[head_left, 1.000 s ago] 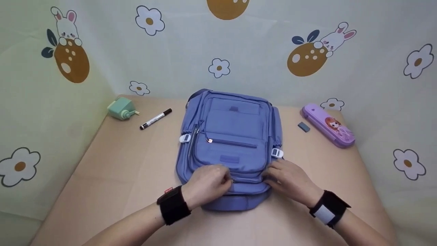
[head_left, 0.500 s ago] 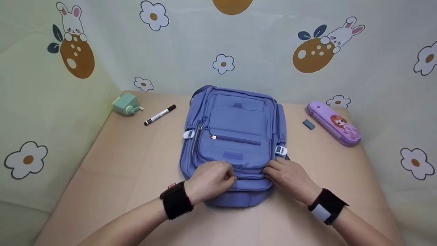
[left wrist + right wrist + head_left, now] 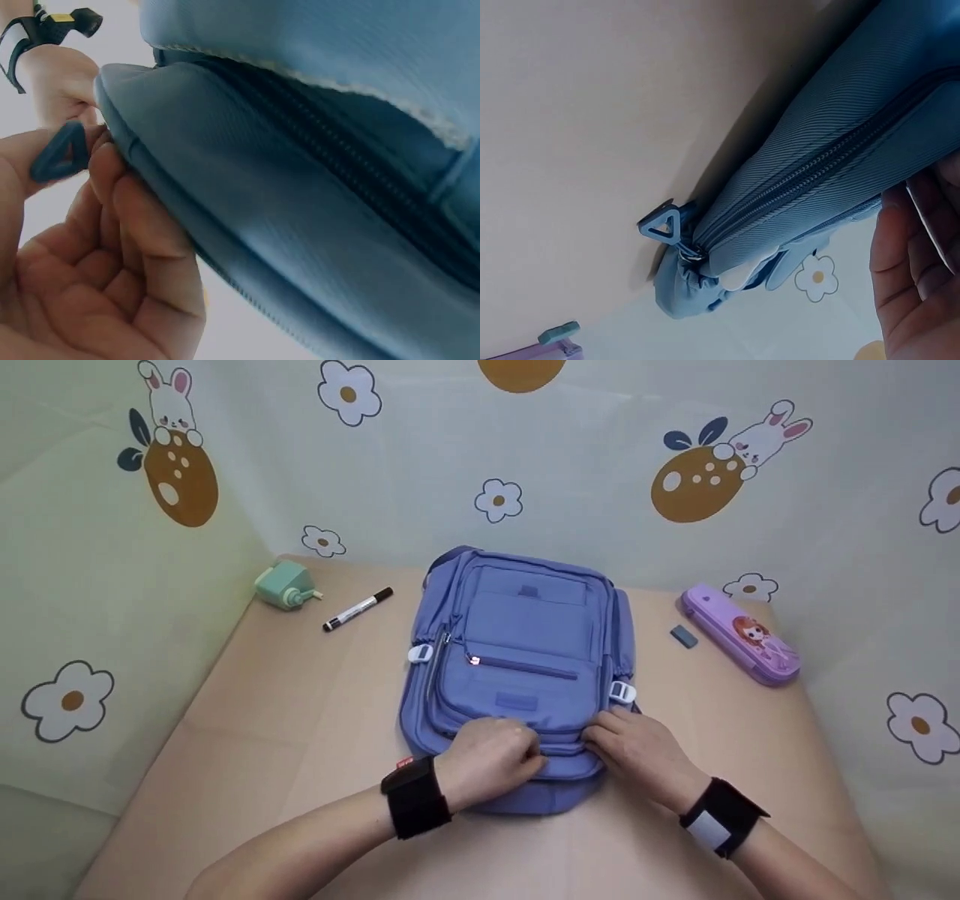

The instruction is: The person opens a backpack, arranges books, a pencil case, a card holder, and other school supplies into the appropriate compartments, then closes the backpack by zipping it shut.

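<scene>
L hand (image 3: 491,759) pinches zip tab (image 3: 46,159), R hand (image 3: 639,746) grips bag (image 3: 532,622) low down: zipping, prob., direction unclear; next slide needs bag taut.

green container (image 3: 285,584) | black-capped marker (image 3: 358,609) near it | grey-blue block (image 3: 684,636) beside purple case (image 3: 739,634)

Marker (image 3: 358,610) left of backpack (image 3: 529,622), pencil case (image 3: 740,634) right

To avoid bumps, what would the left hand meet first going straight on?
Most likely the right hand, at the edge of the blue fabric backpack; the left hand points roughly toward it, though depth is unclear.
</scene>
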{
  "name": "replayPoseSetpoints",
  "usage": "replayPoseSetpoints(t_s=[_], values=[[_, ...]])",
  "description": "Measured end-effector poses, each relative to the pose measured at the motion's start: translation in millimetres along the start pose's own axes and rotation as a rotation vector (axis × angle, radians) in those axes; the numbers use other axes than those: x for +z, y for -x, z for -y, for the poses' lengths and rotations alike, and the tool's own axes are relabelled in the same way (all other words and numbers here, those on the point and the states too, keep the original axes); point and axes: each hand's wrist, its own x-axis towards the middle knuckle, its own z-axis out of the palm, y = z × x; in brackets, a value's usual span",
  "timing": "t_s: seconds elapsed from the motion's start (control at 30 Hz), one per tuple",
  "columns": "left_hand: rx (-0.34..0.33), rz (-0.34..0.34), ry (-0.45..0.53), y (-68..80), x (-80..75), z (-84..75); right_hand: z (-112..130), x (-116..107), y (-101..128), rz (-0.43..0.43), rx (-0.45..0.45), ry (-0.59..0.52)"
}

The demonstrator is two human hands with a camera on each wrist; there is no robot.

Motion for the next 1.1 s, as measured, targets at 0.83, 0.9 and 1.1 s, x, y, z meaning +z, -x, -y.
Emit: replayPoseSetpoints(t_s=[0.83, 0.9, 1.1], values=[[0.211, 0.077, -0.278, 29.4, -11.3, 74.8, 10.2, -7.1, -3.4, -0.003, 0.076, -0.064], [0.206, 0.061, -0.28, 28.1, -10.5, 74.1, 15.4, -10.8, -5.8, -0.035, 0.081, -0.09], [0.146, 0.047, -0.22, 30.5, -13.0, 74.8, 43.9, -17.5, -31.2, -0.141, -0.003, -0.221]])
